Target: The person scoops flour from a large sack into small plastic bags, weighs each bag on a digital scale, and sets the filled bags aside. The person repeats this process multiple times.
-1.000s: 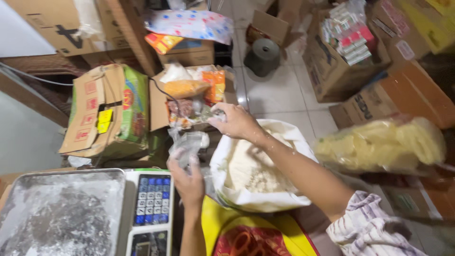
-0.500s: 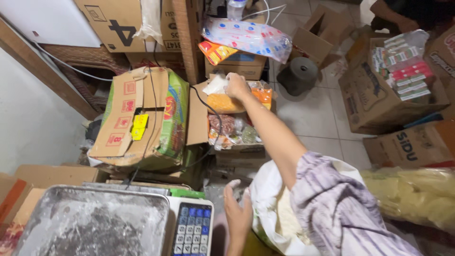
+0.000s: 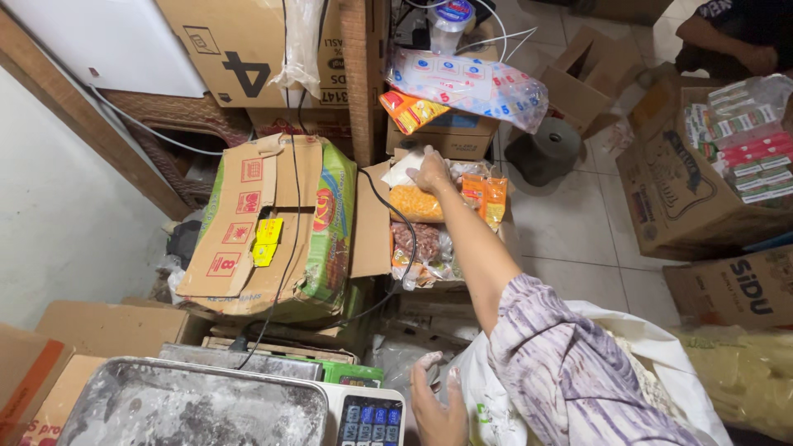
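- The right hand (image 3: 431,169), dusted white, reaches up to the middle of the frame and lies palm down, fingers loosely spread, on a clear plastic packet of orange-yellow snack pieces (image 3: 415,203); I cannot tell whether it grips the packet or only touches it.
- That packet sits at the top of an open brown cardboard box (image 3: 372,239), beside small orange sachets (image 3: 487,196) and above a clear bag of reddish-brown nuts (image 3: 417,241).
- The left hand (image 3: 434,400), also floury, hangs open and empty at the bottom centre, just beside the white plastic sack (image 3: 661,339).
- Risk, as I judge it: the packets are piled loosely and slick, so a pull on one could drag its neighbours over the box edge.
- A black cable (image 3: 396,216) crosses the box near the forearm; the sleeve could snag it.
- Powdered fingers may slip on the film.
- Surface: a flour-smeared steel scale pan (image 3: 194,409) with a blue keypad (image 3: 370,423) fills the lower left.
- Room: a cramped store with stacked cartons on a pale tiled floor (image 3: 570,239); another person's arm (image 3: 727,41) shows at the upper right.
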